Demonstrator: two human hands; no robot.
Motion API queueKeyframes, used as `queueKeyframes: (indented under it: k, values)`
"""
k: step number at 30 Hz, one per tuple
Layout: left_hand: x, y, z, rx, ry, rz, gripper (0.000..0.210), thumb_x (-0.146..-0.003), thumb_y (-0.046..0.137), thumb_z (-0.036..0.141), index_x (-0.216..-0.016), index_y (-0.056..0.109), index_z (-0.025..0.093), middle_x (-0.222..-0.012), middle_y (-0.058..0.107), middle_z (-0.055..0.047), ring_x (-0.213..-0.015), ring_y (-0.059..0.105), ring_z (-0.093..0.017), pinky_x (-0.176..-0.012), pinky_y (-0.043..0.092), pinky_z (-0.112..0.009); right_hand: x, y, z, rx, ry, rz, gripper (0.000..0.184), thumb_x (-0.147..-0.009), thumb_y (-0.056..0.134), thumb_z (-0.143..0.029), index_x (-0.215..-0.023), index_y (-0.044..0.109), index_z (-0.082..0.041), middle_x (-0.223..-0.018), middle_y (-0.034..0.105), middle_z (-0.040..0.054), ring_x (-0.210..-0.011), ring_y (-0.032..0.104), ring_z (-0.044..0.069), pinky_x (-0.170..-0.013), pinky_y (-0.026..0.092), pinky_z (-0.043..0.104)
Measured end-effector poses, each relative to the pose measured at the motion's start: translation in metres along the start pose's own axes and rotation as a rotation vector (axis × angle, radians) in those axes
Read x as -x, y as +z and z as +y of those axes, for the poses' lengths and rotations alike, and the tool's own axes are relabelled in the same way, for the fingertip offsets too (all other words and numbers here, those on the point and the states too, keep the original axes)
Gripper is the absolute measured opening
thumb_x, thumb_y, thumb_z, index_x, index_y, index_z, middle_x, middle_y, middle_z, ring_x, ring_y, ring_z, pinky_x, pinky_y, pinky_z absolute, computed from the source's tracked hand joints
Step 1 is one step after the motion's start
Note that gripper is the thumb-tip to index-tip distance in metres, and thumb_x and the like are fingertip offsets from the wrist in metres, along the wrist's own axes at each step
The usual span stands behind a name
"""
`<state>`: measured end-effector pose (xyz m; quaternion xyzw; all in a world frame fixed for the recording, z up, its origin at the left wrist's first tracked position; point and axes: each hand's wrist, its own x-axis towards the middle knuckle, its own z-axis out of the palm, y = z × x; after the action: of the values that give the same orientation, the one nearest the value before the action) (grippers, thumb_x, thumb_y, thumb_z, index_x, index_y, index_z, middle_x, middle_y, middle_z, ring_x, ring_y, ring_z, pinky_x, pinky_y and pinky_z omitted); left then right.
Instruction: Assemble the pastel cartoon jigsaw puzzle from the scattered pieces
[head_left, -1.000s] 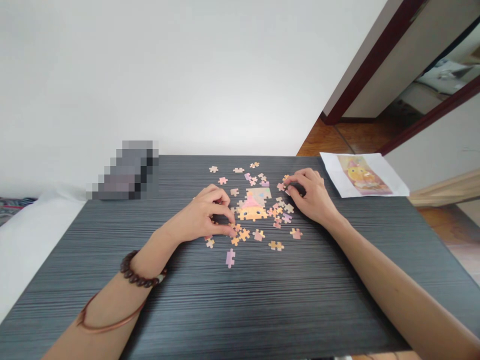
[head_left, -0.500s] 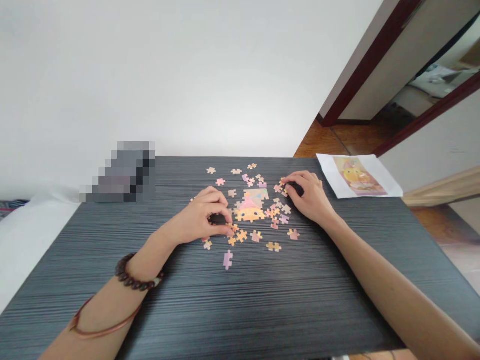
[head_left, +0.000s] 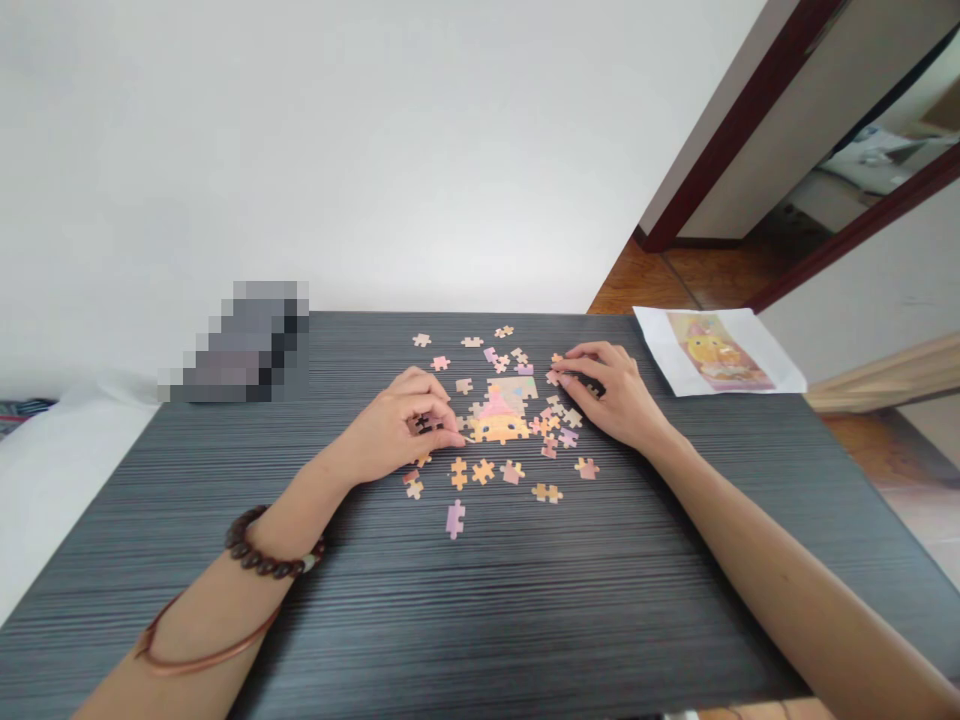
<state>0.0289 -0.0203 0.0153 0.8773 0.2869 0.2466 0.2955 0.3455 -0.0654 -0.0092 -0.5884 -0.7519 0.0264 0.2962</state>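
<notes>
My left hand (head_left: 401, 425) is in a pinch at the left edge of a partly joined jigsaw puzzle (head_left: 501, 410). Between its thumb and forefinger is a small puzzle piece (head_left: 466, 438), seen nearly edge-on. The joined part shows a yellow face with two eyes and a pink hat. On the right, the thumb and forefinger of my right hand (head_left: 611, 388) close on a pinkish puzzle piece (head_left: 553, 377). An orange piece (head_left: 556, 358) lies by those fingertips. More pieces are partly hidden under both hands.
Several loose pieces lie around the joined part, among them a purple one (head_left: 455, 519) near the front. A paper with a printed picture (head_left: 716, 350) lies at the back right of the dark table (head_left: 480, 620). A blurred-out dark object (head_left: 244, 345) stands at the back left.
My left hand has moved its piece slightly away from me, up to the joined part's left edge. A yellow piece it covered now shows. My right fingertips have shifted a little left.
</notes>
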Motion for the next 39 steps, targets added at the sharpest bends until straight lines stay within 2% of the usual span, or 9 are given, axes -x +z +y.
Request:
queueKeyframes:
  k: [5,8,11,15,19,25,34,39]
  values:
    - [0.000,0.001,-0.007,-0.083,-0.053,0.172,0.026,-0.090,0.069,0.044,-0.077,0.070,0.021,-0.086,0.063,-0.002,-0.090,0.055,-0.020,-0.081,0.046,-0.031,0.000,-0.002,-0.001,-0.063,-0.091,-0.031,0.018,-0.095,0.057,-0.024,-0.101,0.074,-0.027,-0.114,0.066,0.0075,-0.105,0.060,0.027,-0.095,0.044,0.050]
    - [0.000,0.001,-0.009,-0.142,-0.062,0.228,0.021,-0.091,0.067,0.039,-0.080,0.068,0.021,-0.094,0.064,-0.003,-0.097,0.056,-0.020,-0.090,0.046,-0.034,0.001,-0.003,-0.002,-0.091,-0.132,-0.050,0.023,-0.092,0.056,-0.015,-0.100,0.073,-0.027,-0.113,0.066,0.0069,-0.109,0.060,0.027,-0.096,0.044,0.051]
    - [-0.001,0.001,-0.007,-0.145,-0.042,0.258,0.016,-0.093,0.065,0.033,-0.083,0.064,0.021,-0.103,0.067,-0.003,-0.106,0.057,-0.021,-0.100,0.045,-0.036,0.002,-0.004,-0.002,-0.119,-0.151,-0.065,0.022,-0.090,0.058,-0.014,-0.099,0.073,-0.027,-0.113,0.066,0.0067,-0.111,0.060,0.027,-0.098,0.044,0.051]
    - [-0.001,0.002,-0.005,-0.127,-0.126,0.274,0.013,-0.093,0.064,0.033,-0.086,0.063,0.022,-0.095,0.069,-0.002,-0.103,0.060,-0.021,-0.098,0.047,-0.035,0.002,-0.007,0.000,-0.139,-0.180,-0.131,0.016,-0.088,0.063,-0.020,-0.099,0.072,-0.027,-0.114,0.066,0.0068,-0.117,0.058,0.029,-0.101,0.042,0.053]
    - [-0.001,0.003,-0.005,-0.183,-0.190,0.264,0.014,-0.093,0.065,0.036,-0.088,0.068,0.023,-0.094,0.068,-0.002,-0.099,0.060,-0.021,-0.099,0.048,-0.036,0.001,-0.012,0.001,-0.200,-0.205,-0.167,0.019,-0.087,0.064,-0.020,-0.104,0.069,-0.026,-0.116,0.065,0.0078,-0.119,0.058,0.030,-0.103,0.041,0.053]
    - [-0.001,0.002,-0.003,-0.230,-0.174,0.231,0.018,-0.095,0.061,0.038,-0.091,0.071,0.024,-0.091,0.069,-0.002,-0.096,0.059,-0.021,-0.098,0.047,-0.036,-0.001,-0.015,0.002,-0.224,-0.238,-0.209,0.022,-0.084,0.063,-0.016,-0.103,0.068,-0.026,-0.116,0.066,0.0078,-0.119,0.058,0.029,-0.105,0.040,0.052]
    - [0.000,0.002,-0.005,-0.179,-0.142,0.184,0.029,-0.096,0.056,0.045,-0.092,0.075,0.023,-0.089,0.065,-0.005,-0.094,0.057,-0.021,-0.077,0.053,-0.028,-0.001,-0.015,0.000,-0.212,-0.219,-0.211,0.009,-0.087,0.066,-0.025,-0.096,0.068,-0.026,-0.115,0.068,0.0072,-0.118,0.059,0.029,-0.106,0.039,0.052]
    - [0.001,0.004,-0.006,-0.171,-0.156,0.186,0.032,-0.097,0.054,0.048,-0.095,0.076,0.024,-0.092,0.062,-0.006,-0.093,0.058,-0.020,-0.074,0.054,-0.027,-0.002,-0.015,0.000,-0.219,-0.205,-0.207,0.009,-0.086,0.066,-0.024,-0.095,0.067,-0.026,-0.114,0.069,0.0069,-0.118,0.059,0.029,-0.105,0.041,0.051]
